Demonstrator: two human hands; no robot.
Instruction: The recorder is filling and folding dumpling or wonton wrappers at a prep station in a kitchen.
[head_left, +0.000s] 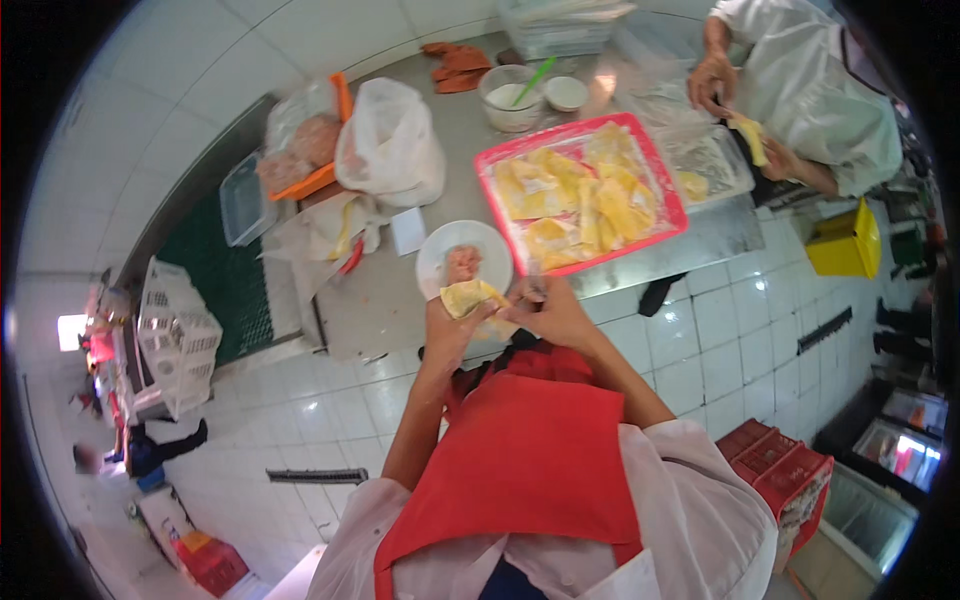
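My left hand (452, 330) holds a folded yellow dough wrapper (463, 297) over the near rim of a white plate (431, 264). From the right, my right hand (553, 309) pinches the wrapper's edge. A blurred greyish object (534, 276) shows at the fingers of that hand; I cannot tell what it is. A mound of pink minced filling (463, 262) lies on the plate. Just right of it, a pink tray (486, 180) carries several floury yellow dough pieces (619, 202).
A white plastic bag (394, 142) stands beside an orange container (319, 180) of bagged minced meat (311, 142). Behind the tray sit a bowl of white powder (511, 101) and a small white dish (566, 94). At right, a co-worker's hands (712, 82) hold yellow dough (750, 141).
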